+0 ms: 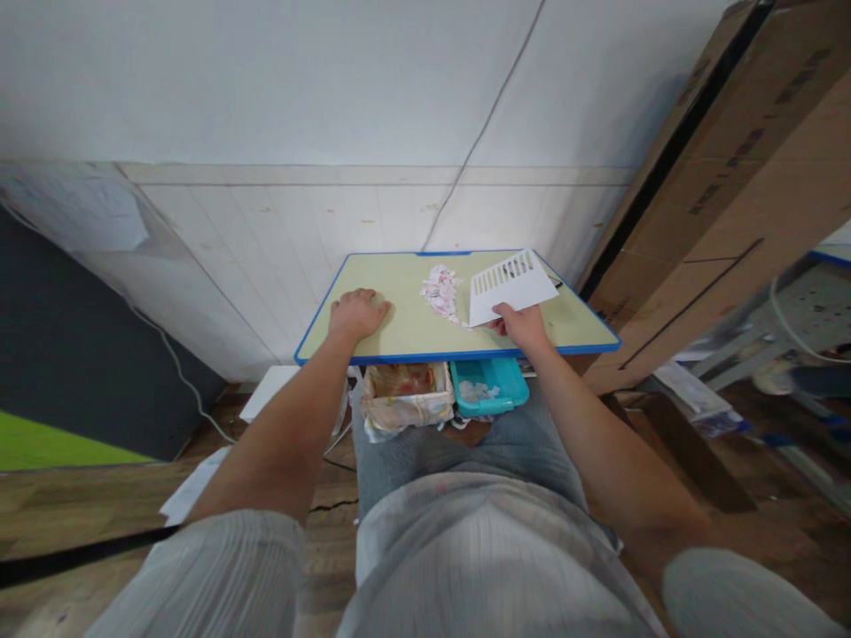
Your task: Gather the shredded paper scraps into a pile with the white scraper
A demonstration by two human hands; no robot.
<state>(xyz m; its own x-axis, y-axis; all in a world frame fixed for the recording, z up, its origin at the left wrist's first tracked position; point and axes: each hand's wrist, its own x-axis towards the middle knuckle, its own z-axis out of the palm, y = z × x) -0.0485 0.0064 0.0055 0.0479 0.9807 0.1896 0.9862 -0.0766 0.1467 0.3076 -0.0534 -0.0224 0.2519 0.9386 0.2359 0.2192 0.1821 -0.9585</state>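
My left hand (359, 314) lies flat on the left part of a pale yellow table (402, 332) with a blue edge, fingers spread and nothing in them. Between thumb and fingers, my right hand (522, 326) grips a white paper sheet (509, 291) by its near edge. The sheet is tilted up above the table's right side and has a row of slots cut through its far part. Left of the sheet lies a small heap of pink and white paper scraps (440, 291). Part of a dark, thin object (557, 283) shows behind the sheet's right corner; its kind is hidden.
Under the table's front edge, above my lap, sit a cloth-lined basket (407, 409) and a turquoise plastic bin (490, 403) with whitish bits inside. Tall cardboard boxes (731, 186) stand close on the right. A white wall (299, 89) with a hanging cable (484, 128) rises behind the table.
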